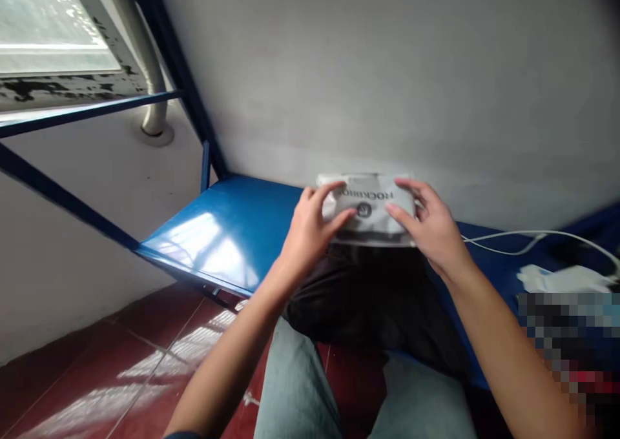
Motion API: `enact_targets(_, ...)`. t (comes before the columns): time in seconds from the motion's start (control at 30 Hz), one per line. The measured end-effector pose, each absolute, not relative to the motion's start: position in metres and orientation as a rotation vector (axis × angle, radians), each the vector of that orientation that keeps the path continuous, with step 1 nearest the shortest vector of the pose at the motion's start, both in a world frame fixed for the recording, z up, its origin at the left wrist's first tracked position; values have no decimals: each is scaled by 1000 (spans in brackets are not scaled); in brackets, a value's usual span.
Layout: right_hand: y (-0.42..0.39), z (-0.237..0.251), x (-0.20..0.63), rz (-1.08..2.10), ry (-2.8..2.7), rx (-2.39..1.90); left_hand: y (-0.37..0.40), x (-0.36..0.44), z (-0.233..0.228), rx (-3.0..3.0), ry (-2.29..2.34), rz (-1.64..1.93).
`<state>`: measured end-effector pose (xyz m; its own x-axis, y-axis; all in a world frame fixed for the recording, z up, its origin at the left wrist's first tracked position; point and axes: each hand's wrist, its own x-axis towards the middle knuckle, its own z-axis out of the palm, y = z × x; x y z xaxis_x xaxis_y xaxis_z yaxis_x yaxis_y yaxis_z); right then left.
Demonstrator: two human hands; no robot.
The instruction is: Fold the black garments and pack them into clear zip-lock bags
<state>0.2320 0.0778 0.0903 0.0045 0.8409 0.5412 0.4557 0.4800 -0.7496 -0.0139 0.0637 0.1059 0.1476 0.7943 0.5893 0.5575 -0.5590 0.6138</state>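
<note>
Fingers (343, 218) grip packet (372, 197) at side edges | room left, above blue bench (252, 210)

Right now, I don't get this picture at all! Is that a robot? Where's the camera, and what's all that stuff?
No robot here, just a person's two bare hands. The camera is worn on the person's head and looks forward and down, so you see roughly what they see. The left hand and the right hand hold the two ends of a white packet with dark letters, thumbs on the side facing us. Below it is something dark and soft, maybe a bag or cloth, across the legs in jeans. The blue seat has sunlight shining on it. Off to the right are a white cable and a white thing too blurry to name.
</note>
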Motion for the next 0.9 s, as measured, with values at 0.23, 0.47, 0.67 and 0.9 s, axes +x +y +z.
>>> enact_targets(0.23,-61,17,312,323,-1819,-1623,-21,75,22,2467,1841,892)
enact_targets(0.47,-88,22,336,453,-2083,-1317,-30,113,23,2982,884,641)
enact_targets(0.67,-91,-3,340,420,-1901,-1256,-29,121,11,2938,938,765)
enact_targets(0.9,-89,12,342,402,-1998,-1331,-28,115,18,3048,870,658)
